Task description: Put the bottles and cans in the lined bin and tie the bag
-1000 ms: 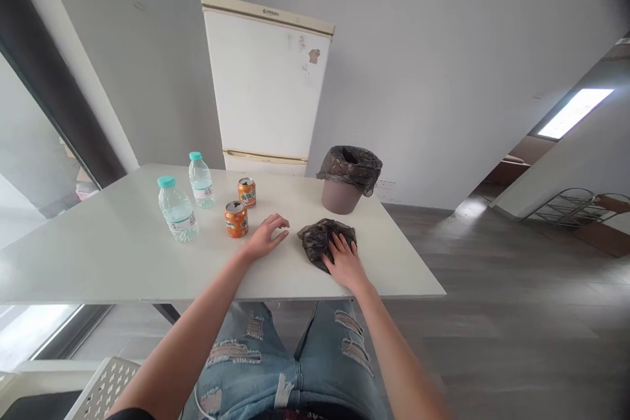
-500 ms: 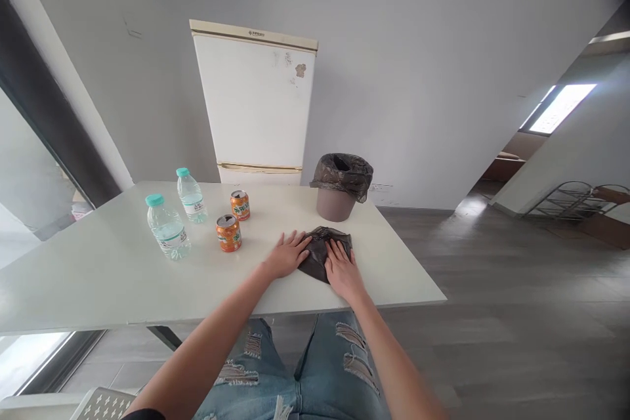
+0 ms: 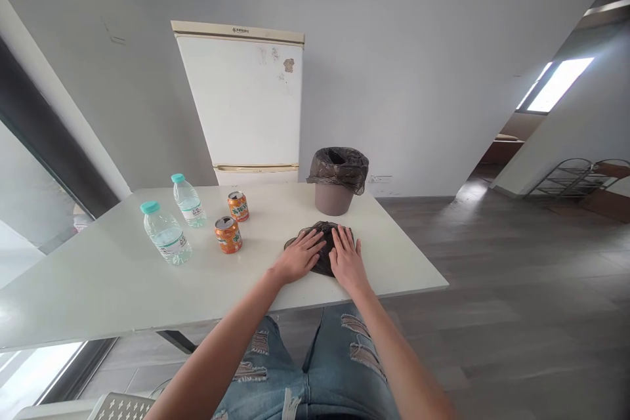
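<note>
A dark, crumpled plastic bag [image 3: 323,265] lies flat on the white table [image 3: 266,285] near its front edge. My left hand [image 3: 298,257] rests palm down on the bag's left part, fingers outstretched. On the right part lies my right hand [image 3: 347,261], also flat with its fingers stretched forward. The two hands partly cover the bag. Just behind it stands a small brownish trash bin [image 3: 333,200], with a dark bin liner [image 3: 347,170] folded over its rim.
Left of my hands stand two orange drink cans [image 3: 229,236] and two clear bottles with teal caps [image 3: 167,236]. A white refrigerator [image 3: 243,98] is behind the table against the grey wall. The table's right edge drops to a grey floor [image 3: 492,289].
My left hand has slid right and inward over the bag, closer to my right hand. A fold of the bag now shows left of it. The view has shifted slightly.
</note>
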`<state>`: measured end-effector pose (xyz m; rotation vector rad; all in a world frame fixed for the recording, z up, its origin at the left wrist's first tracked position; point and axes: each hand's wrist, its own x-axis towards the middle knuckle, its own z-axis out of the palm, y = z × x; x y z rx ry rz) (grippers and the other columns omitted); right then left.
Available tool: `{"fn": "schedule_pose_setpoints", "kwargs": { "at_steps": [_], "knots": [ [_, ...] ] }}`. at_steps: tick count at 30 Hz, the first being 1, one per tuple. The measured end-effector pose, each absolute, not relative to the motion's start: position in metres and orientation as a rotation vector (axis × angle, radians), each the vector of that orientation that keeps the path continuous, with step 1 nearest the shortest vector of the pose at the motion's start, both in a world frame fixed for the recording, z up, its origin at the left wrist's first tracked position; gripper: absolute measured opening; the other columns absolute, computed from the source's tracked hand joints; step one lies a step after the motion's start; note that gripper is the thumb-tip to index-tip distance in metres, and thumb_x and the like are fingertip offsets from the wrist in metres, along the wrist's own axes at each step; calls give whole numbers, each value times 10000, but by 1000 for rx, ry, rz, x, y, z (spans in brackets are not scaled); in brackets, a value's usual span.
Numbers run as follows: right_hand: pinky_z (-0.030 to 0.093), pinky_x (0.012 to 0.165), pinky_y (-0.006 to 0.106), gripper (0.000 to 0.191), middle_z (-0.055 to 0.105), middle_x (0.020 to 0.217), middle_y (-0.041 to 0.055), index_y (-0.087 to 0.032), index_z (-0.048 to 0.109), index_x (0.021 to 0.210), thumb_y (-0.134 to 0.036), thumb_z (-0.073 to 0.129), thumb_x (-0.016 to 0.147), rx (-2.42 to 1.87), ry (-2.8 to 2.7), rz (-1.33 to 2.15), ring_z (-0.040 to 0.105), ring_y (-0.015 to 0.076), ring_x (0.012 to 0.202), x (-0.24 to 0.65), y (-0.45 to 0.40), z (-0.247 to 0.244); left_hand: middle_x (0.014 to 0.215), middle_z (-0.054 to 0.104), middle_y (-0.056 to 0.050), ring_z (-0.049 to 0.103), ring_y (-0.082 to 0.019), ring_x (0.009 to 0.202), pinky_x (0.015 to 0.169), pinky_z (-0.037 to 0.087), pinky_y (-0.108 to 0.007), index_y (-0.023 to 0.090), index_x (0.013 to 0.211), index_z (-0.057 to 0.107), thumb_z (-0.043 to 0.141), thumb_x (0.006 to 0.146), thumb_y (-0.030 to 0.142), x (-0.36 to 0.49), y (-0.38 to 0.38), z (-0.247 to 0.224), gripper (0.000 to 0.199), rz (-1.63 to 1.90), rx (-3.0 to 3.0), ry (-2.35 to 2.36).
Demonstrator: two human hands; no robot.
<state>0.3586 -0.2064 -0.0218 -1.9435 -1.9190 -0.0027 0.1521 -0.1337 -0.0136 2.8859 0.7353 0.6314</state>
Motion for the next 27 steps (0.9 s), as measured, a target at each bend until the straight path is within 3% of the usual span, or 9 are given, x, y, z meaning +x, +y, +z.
{"fn": "schedule_pose_setpoints", "kwargs": {
  "at_steps": [6, 16, 21, 24, 27],
  "knots": [
    [135, 1342, 598, 666, 166, 1779, 49, -167, 284, 1706, -422, 161, 1104, -2099, -1952, 198, 140, 291, 1665, 357, -199, -23, 1720, 361, -78, 249, -302, 1635, 1336, 236, -535, 221, 1687, 345, 308, 1131, 465, 155, -125, -34, 609, 432, 2824, 834],
    [97, 1354, 544, 669, 137, 1784, 13, -189, 257, 1716, -423, 131, 1102, -2217, -2023, 194, 121, 250, 1668, 355, -200, -15, 1742, 317, -34, 221, -311, 1643, 1342, 204, -564, 238, 1690, 339, 313, 1123, 454, 157, -127, -25, 607, 321, 2776, 868],
    [152, 1344, 558, 655, 177, 1781, 35, -177, 291, 1705, -394, 163, 1100, -2184, -2019, 153, 144, 266, 1663, 354, -202, -14, 1743, 326, -59, 208, -310, 1648, 1342, 190, -549, 248, 1697, 315, 355, 1117, 498, 151, -130, -14, 633, 410, 2702, 810],
    [190, 1316, 627, 635, 165, 1787, 49, -182, 270, 1705, -329, 186, 1093, -2136, -1943, 66, 120, 284, 1665, 353, -204, -15, 1664, 469, -94, 346, -330, 1586, 1307, 261, -517, 256, 1555, 542, 543, 1034, 622, 143, -132, -4, 636, 610, 2687, 686],
    [235, 1269, 690, 593, 268, 1757, 103, -185, 395, 1634, -268, 191, 1083, -2065, -1836, -56, 196, 317, 1638, 353, -207, -16, 1402, 677, -92, 591, -326, 1340, 1180, 392, -483, 257, 1240, 750, 752, 895, 645, 139, -133, 1, 519, 645, 2713, 585]
  ]
}}
